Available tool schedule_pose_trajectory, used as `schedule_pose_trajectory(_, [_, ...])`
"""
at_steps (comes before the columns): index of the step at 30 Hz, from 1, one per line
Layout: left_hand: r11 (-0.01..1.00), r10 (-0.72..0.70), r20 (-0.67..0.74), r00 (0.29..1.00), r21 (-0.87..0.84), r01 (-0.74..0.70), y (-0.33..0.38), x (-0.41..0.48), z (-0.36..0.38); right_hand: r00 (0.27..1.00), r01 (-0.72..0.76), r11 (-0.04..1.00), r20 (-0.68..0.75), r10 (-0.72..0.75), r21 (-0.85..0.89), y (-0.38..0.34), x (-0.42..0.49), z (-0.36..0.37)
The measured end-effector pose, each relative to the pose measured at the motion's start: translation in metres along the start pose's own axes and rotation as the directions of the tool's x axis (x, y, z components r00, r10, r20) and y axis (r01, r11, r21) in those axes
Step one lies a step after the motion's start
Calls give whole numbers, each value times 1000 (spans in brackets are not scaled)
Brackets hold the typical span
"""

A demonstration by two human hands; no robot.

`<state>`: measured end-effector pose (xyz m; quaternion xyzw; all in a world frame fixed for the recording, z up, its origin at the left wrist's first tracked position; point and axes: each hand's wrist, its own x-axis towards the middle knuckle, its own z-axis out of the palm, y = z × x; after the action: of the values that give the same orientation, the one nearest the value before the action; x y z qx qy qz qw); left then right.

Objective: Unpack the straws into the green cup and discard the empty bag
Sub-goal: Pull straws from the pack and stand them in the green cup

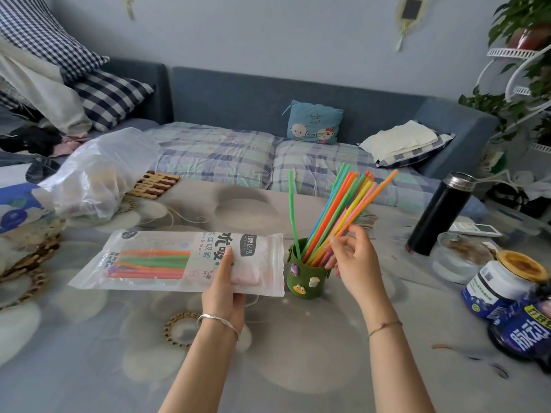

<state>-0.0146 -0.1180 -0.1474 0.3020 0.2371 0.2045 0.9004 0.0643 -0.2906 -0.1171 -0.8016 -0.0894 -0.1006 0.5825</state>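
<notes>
A green cup (307, 280) with small cartoon stickers stands at the table's middle. Several coloured straws (343, 213) lean out of it to the right; one green straw stands apart on the left. My right hand (353, 257) is beside the cup with its fingers around the lower part of the leaning straws. My left hand (223, 281) grips the straw bag (179, 260), a clear and white packet lying flat, left of the cup. Several orange, green and pink straws still show inside the bag's left half.
A crumpled clear plastic bag (101, 171) lies at the back left. A black thermos (438, 214), a glass jar (460, 259) and blue-labelled bottles (504, 286) stand on the right. Woven coasters (26, 272) sit at the left edge. A sofa lies beyond the table.
</notes>
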Motion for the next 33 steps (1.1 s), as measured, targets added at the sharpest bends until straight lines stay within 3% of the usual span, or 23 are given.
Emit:
schedule_pose_trajectory(3, [1000, -10, -7, 1000, 11, 10, 1, -2, 1, 991, 116, 967, -44, -129, -227, 3, -2, -1])
schedule_pose_trajectory(11, [1000, 5, 42, 999, 21, -6, 7, -9, -5, 975, 130, 923, -124, -186, -362, 4, -9, 7])
schedule_pose_trajectory(16, [999, 30, 69, 997, -15, -29, 11, -11, -2, 950, 81, 952, -265, -163, -296, -9, -27, 2])
schedule_pose_trajectory(17, [999, 43, 70, 997, -25, -41, 13, -12, -1, 943, 61, 968, -304, -135, -242, -12, -35, 4])
schedule_pose_trajectory(19, [997, 72, 54, 996, -33, -71, 15, -13, -1, 942, -8, 999, -336, 23, 44, -15, -53, 14])
schedule_pose_trajectory(21, [993, 117, 37, 992, -7, -116, 16, -17, 1, 941, -193, 881, -173, 291, 432, -16, -69, 29])
schedule_pose_trajectory(23, [979, 183, 43, 982, 81, -186, 15, -24, 4, 869, -419, 529, 156, 470, 738, -18, -76, 41])
schedule_pose_trajectory(25, [941, 254, 92, 963, 208, -268, 14, -32, 7, 786, -517, 184, 379, 488, 836, -19, -80, 45])
schedule_pose_trajectory(26, [920, 270, 123, 955, 258, -294, 13, -36, 9, 770, -527, 106, 421, 480, 843, -17, -81, 46])
schedule_pose_trajectory(29, [888, 271, 201, 941, 325, -325, 9, -44, 10, 771, -514, 82, 418, 481, 854, -15, -84, 52])
schedule_pose_trajectory(33, [911, 270, 162, 949, 278, -306, 9, -48, 6, 798, -468, 187, 322, 509, 864, -18, -87, 60])
